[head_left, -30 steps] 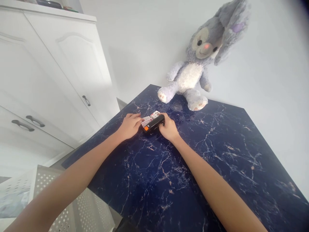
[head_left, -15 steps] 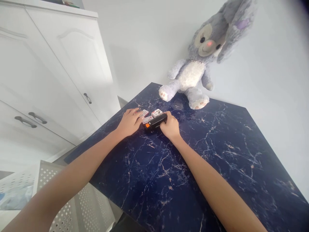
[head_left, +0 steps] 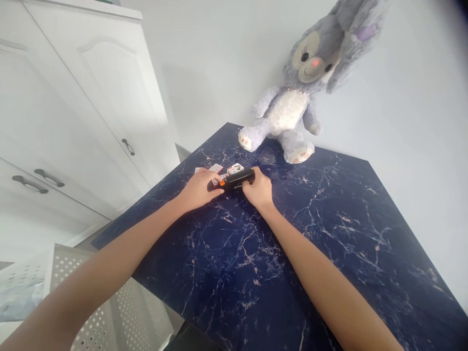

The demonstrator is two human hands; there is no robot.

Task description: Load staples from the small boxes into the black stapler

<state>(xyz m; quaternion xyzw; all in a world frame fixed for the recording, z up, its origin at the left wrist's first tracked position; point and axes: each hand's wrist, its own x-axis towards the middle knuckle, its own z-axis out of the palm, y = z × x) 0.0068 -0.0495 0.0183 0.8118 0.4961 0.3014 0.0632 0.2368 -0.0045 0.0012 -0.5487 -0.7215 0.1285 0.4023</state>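
Observation:
A long black stapler [head_left: 237, 178] with an orange patch at its left end lies across the space between my hands, just above the dark table. My right hand [head_left: 259, 188] is closed round its right end. At the other end, my left hand [head_left: 200, 189] has its fingers and thumb on either side of the orange patch, closed on it. Directly behind the stapler are small white-and-red boxes: one box [head_left: 235, 168] shows a dark picture on top, and another box [head_left: 216, 168] lies beyond my left fingers. A further box is partly covered by that hand and the stapler.
The blue marbled table [head_left: 234, 273] has its far corner near the wall. A grey plush rabbit [head_left: 288, 114] sits at the back against the wall. White cabinets [head_left: 98, 97] stand on the left. A perforated white basket [head_left: 135, 312] is below the table's left edge.
My left hand has moved right from the small boxes onto the stapler's orange-marked end. My right hand keeps its hold. The whole view has shifted slightly.

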